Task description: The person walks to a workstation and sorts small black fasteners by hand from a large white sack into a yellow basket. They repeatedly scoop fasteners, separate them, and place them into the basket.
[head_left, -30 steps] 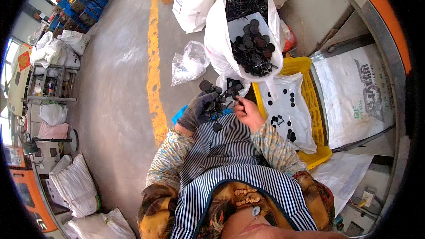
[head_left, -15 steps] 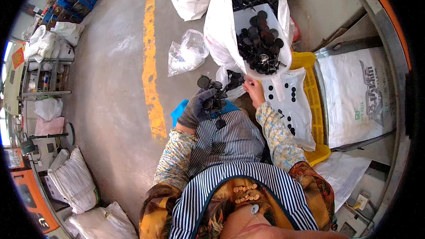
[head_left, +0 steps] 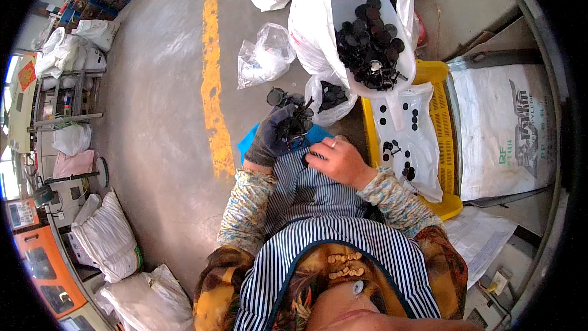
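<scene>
My left hand (head_left: 267, 139), in a dark grey glove, is closed around a bunch of black plastic parts with round disc heads and thin stems (head_left: 298, 117). Just below and right of that bunch is my bare right hand (head_left: 343, 162), a ring on one finger. Its fingertips are pressed together, and what they may hold is hidden. Beyond my hands a small clear bag (head_left: 315, 93) contains more black pieces. A white scoop (head_left: 399, 99) heaped with black disc parts (head_left: 367, 40) rests in the mouth of a large white sack (head_left: 309, 30).
A yellow basket (head_left: 452, 175) at my right carries a white plastic bag (head_left: 422, 147) with several black discs on it. A crumpled clear bag (head_left: 264, 61) lies on the floor near a yellow line (head_left: 212, 73). Filled white sacks (head_left: 107, 236) stand at far left.
My right hand has moved from beside the small bag of black pieces back toward me and left, to the bunch. My left hand still grips the bunch. The view has shifted slightly.
</scene>
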Available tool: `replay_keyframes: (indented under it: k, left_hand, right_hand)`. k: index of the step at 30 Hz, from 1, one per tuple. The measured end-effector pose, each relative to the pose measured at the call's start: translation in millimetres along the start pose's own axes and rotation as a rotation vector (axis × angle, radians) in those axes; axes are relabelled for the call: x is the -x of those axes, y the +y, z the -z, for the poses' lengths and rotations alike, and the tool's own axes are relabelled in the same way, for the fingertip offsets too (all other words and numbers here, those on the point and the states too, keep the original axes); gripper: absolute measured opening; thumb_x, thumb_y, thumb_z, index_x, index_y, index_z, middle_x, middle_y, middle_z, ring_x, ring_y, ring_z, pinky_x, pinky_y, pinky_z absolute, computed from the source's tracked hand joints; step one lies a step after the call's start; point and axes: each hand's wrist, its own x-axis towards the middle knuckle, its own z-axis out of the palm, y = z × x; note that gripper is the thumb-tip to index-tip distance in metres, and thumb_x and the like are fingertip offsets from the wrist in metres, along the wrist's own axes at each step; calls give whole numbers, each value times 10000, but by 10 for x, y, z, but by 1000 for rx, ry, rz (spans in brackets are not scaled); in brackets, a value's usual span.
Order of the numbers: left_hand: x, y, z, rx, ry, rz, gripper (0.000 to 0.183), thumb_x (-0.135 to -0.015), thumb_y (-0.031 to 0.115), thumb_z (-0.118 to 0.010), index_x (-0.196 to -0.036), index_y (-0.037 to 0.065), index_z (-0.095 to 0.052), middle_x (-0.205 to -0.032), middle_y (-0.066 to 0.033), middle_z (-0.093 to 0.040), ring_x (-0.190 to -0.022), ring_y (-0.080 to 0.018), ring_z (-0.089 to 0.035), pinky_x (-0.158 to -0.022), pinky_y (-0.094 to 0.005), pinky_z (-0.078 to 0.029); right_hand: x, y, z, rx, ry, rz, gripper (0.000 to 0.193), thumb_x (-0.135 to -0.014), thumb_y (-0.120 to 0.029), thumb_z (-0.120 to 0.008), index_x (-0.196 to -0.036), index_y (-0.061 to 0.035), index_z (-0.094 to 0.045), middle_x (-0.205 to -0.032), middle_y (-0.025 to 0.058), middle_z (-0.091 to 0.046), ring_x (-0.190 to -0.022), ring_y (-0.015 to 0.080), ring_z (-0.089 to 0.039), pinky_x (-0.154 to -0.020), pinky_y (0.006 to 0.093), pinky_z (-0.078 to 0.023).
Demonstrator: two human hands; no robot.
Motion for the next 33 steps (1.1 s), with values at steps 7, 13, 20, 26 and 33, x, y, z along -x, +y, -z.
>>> replay_keyframes:
  k: [7, 13, 20, 26, 33]
  left_hand:
    - [-171, 239, -160, 989, 195, 429, 517, -897, 69, -631, -1378, 40, -444, -1290, -136, -574, -1123, -221, -588, -925, -336, -508]
    - [-160, 162, -125, 694, 273, 363, 432, -987, 192, -513, -1378, 23, -445, -1261, -152, -586, -1073, -238, -608, -883, -350, -532]
    - [-192, 29, -114, 728, 366, 317, 409, -1001, 230, -482, -1352, 20, -474, -1241, -171, -592, -1083, -263, -612, -838, -364, -560]
    - [-284, 221, -73, 982, 280, 291, 385, -1012, 236, -457, -1350, 55, -487, -1204, -179, -589, -1051, -264, -618, -772, -386, -580]
    - [-318, 287, -112, 1197, 249, 225, 372, -998, 150, -466, -1349, 28, -465, -1187, -134, -581, -977, -202, -617, -818, -296, -536]
  right_hand:
    - [149, -112, -269, -200, -37, -214, 220, -783, -130, -648, -995, -72, -639, -993, 90, -603, -924, 257, -592, -742, 352, -519]
    - [221, 280, -220, -1158, 8, -943, 206, -881, -110, -650, -1074, -39, -635, -957, 56, -638, -824, 127, -607, -729, 280, -499]
    - [110, -62, -265, -147, -229, -277, 282, -778, -186, -716, -1008, -82, -591, -1062, 79, -567, -900, 288, -606, -776, 396, -515]
    - [85, 226, -226, -1132, 116, -893, 265, -871, -43, -621, -1129, -39, -555, -947, 64, -561, -845, 140, -576, -711, 290, -502]
    - [-243, 61, -289, -572, 317, -519, 227, -841, -151, -700, -1009, -16, -628, -863, 109, -537, -796, 280, -565, -728, 361, -469]
